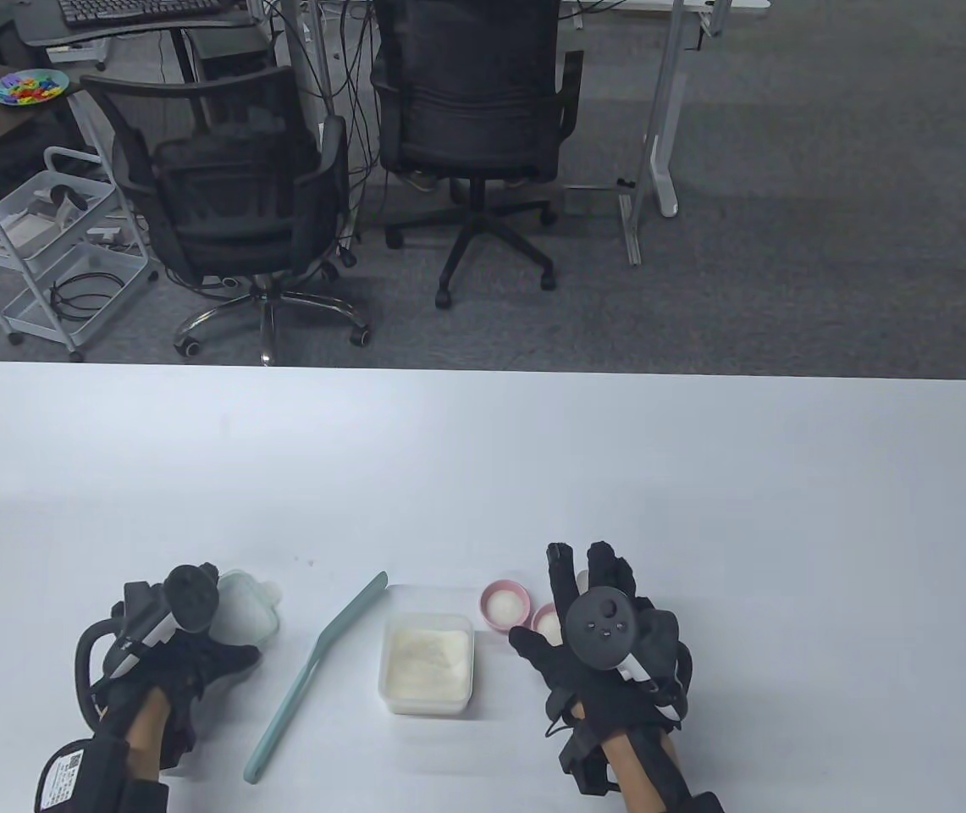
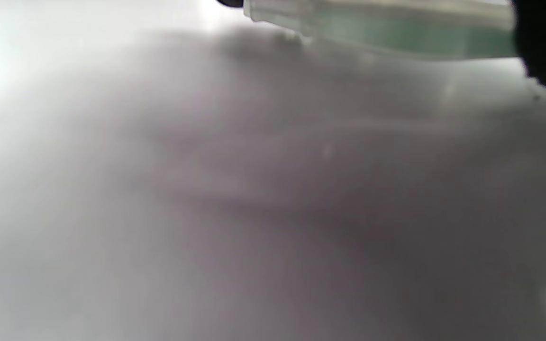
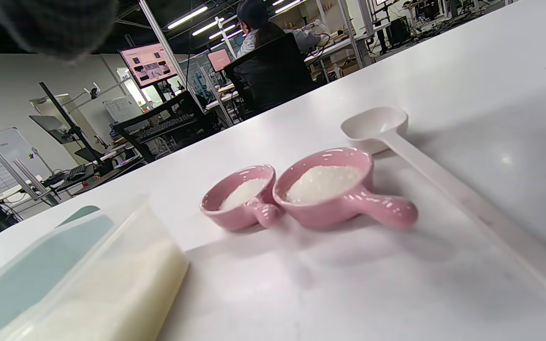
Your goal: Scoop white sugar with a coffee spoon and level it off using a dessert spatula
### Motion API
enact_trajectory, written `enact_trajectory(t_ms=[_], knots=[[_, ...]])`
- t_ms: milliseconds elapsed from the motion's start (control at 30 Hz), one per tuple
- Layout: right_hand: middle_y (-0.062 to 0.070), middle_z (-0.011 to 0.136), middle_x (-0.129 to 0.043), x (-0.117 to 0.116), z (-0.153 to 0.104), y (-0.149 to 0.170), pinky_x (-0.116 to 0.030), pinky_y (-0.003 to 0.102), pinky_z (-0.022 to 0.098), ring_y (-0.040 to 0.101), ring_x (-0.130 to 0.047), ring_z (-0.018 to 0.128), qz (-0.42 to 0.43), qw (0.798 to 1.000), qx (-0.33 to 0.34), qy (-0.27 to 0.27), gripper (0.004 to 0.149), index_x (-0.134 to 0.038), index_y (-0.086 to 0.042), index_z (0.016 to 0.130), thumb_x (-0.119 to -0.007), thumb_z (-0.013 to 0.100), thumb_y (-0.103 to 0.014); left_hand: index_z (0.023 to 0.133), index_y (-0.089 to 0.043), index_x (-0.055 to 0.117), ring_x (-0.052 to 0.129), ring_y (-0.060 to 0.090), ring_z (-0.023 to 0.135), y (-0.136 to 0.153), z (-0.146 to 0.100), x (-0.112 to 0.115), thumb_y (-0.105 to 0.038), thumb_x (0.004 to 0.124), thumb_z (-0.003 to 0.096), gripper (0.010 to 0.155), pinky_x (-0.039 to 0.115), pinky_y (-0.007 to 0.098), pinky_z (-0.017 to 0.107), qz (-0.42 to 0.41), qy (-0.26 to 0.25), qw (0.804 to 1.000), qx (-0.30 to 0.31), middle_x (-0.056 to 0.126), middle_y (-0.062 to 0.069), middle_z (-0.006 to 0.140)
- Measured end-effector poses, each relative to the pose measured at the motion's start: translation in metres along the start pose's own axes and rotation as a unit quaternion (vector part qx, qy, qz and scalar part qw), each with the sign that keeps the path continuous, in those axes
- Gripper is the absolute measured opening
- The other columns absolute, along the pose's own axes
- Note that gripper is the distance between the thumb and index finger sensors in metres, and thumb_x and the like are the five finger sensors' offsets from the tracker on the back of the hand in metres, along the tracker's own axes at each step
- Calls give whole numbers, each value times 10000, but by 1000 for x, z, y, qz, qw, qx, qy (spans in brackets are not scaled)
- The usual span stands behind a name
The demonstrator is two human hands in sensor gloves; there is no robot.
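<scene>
My left hand (image 1: 165,669) sits at the lid (image 1: 245,603) of the tub, but whether the fingers pinch it or only rest against it I cannot tell; the left wrist view is a blur with the lid's edge along the top. My right hand (image 1: 609,644) hovers with fingers straight and spread above the two pink dishes (image 3: 301,192), holding nothing. The coffee spoon (image 3: 396,137) lies on the table just beyond those dishes, empty, its handle running back under my hand. The open tub of white sugar (image 1: 427,662) stands between my hands, and the dessert spatula (image 1: 313,673) lies flat just left of it, untouched. So I judge the work barely begun: spoon to pick up, scoop to take, levelling still to do. The table (image 1: 483,474) is plain white; beyond it are grey carpet, two black office chairs (image 1: 347,169) and a wire trolley (image 1: 42,254).
</scene>
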State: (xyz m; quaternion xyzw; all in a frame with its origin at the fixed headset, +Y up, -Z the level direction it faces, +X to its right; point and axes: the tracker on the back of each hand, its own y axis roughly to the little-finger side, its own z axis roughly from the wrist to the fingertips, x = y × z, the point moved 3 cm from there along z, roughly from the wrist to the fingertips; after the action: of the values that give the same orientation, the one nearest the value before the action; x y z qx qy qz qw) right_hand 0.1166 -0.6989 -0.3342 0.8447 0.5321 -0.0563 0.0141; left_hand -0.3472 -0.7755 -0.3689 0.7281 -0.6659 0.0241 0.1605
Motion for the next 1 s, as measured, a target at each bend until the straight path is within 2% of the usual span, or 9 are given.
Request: enact_trajectory(t_ms=[133, 267, 367, 533, 633, 700, 867, 1000], knots=[[189, 1210, 77, 3, 0, 1, -181, 766, 764, 504, -54, 1138, 10, 1000, 1, 4, 988, -68, -344, 1128, -727, 447, -623, 1131, -376, 223, 461, 438, 1172, -15, -21, -39, -799, 866, 271, 1154, 337, 703, 806, -117, -63, 989, 70, 364, -2, 1245], [195, 1218, 47, 0, 0, 1, -192, 767, 763, 509, -77, 1138, 14, 1000, 2, -1, 983, -79, -323, 1133, -725, 453, -618, 1134, -395, 223, 571, 485, 1145, -45, -42, -58, -805, 862, 278, 1145, 432, 713, 804, -124, -84, 980, 131, 344, -25, 1254], [197, 1237, -42, -4, 1, -3, -225, 767, 762, 509, -153, 1145, 74, 997, 23, -3, 961, -121, -275, 1142, -723, 467, -598, 1130, -418, 214, 674, 452, 1122, -78, -57, -64, -796, 872, 285, 1136, 540, 687, 805, -113, -81, 972, 187, 324, -40, 1257], [200, 1230, -353, -20, 2, -19, -329, 769, 745, 490, -455, 1104, 217, 973, 80, -29, 889, -239, -176, 1145, -720, 497, -549, 1123, -450, 216, 768, 351, 1078, -139, -84, -60, -781, 888, 288, 1121, 659, 607, 797, -65, -76, 958, 270, 302, -62, 1259], [163, 1230, -419, -32, 3, -34, -341, 753, 761, 435, -546, 1081, 258, 957, 122, -49, 845, -271, -171, 1140, -724, 516, -516, 1119, -460, 218, 785, 309, 1047, -170, -95, -47, -785, 882, 280, 1118, 663, 569, 797, -31, -68, 949, 306, 306, -75, 1257], [172, 1225, -451, -40, 4, -40, -341, 748, 767, 419, -578, 1063, 275, 951, 124, -62, 838, -265, -162, 1140, -728, 528, -499, 1114, -472, 222, 802, 291, 1026, -186, -100, -42, -788, 880, 272, 1115, 667, 555, 795, 1, -82, 944, 319, 308, -84, 1256], [131, 1114, -650, -53, 8, -43, -385, 731, 768, 343, -717, 928, 249, 959, 107, -85, 776, -291, -150, 1136, -759, 561, -378, 1116, -466, 222, 797, 277, 1009, -195, -99, -36, -793, 867, 268, 1114, 648, 552, 798, 9, -70, 946, 315, 312, -93, 1256], [126, 1083, -637, -58, 10, -45, -395, 717, 771, 329, -704, 893, 184, 976, 87, -80, 751, -324, -176, 1143, -766, 566, -366, 1115, -469, 225, 789, 262, 994, -196, -92, -28, -801, 859, 256, 1118, 624, 558, 802, 32, -62, 950, 305, 316, -115, 1256]])
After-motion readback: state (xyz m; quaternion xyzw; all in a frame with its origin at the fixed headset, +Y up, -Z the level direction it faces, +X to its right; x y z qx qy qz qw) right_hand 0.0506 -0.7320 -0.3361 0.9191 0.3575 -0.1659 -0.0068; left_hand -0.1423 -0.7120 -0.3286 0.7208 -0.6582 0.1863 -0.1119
